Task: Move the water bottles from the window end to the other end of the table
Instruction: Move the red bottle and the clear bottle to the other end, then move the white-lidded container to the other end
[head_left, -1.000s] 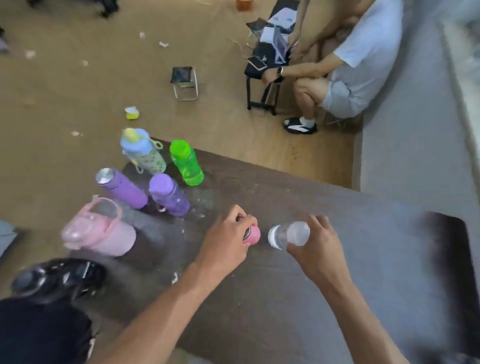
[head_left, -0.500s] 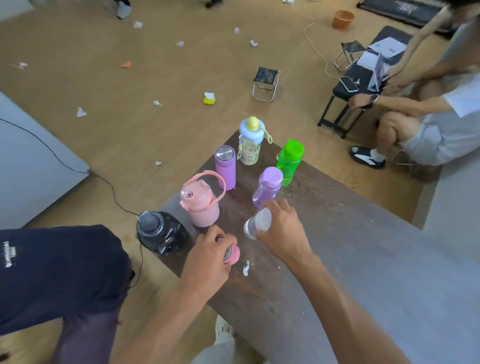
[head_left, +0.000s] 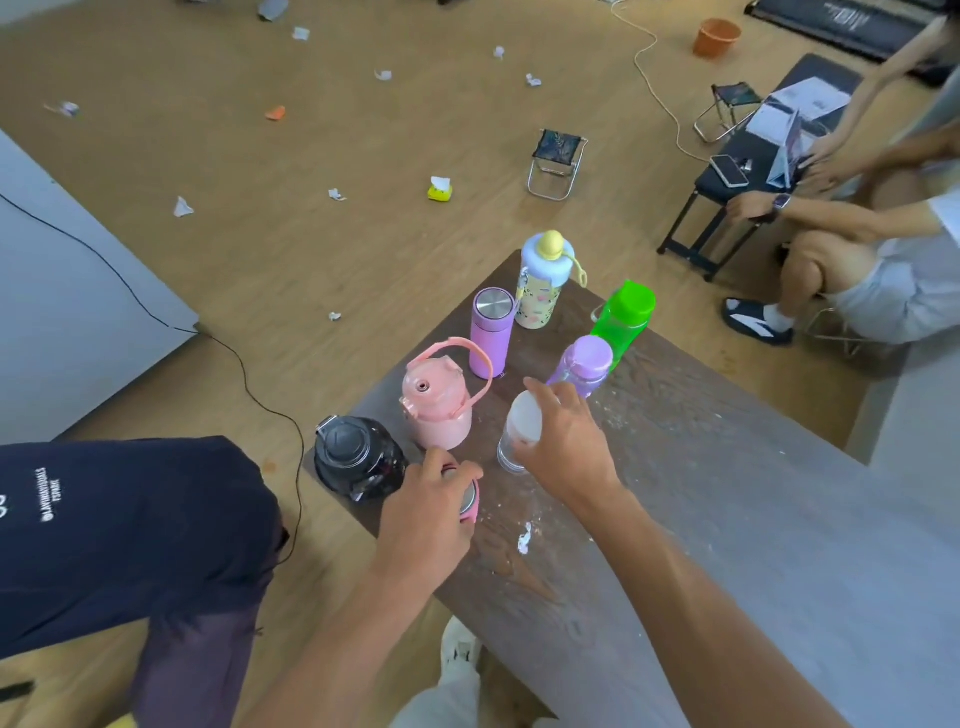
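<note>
Beside pink jug (head_left: 435, 410), black jug (head_left: 358, 460)

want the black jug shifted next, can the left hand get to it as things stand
Probably not at once: the left hand is shut on the small pink bottle. The black jug stands right beside it, nothing between.

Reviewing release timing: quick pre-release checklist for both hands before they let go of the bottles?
1. Left hand wrapped over the small pink bottle: ok.
2. Right hand gripping the clear bottle: ok.
3. Clear bottle base on the table: cannot tell, though it looks close.
4. Pink bottle base seated: cannot tell, hand covers it.
5. Gap to the black jug: not ok, left hand almost touches it.
6. Gap to the pink handled jug and the purple bottle: ok, narrow.
</note>
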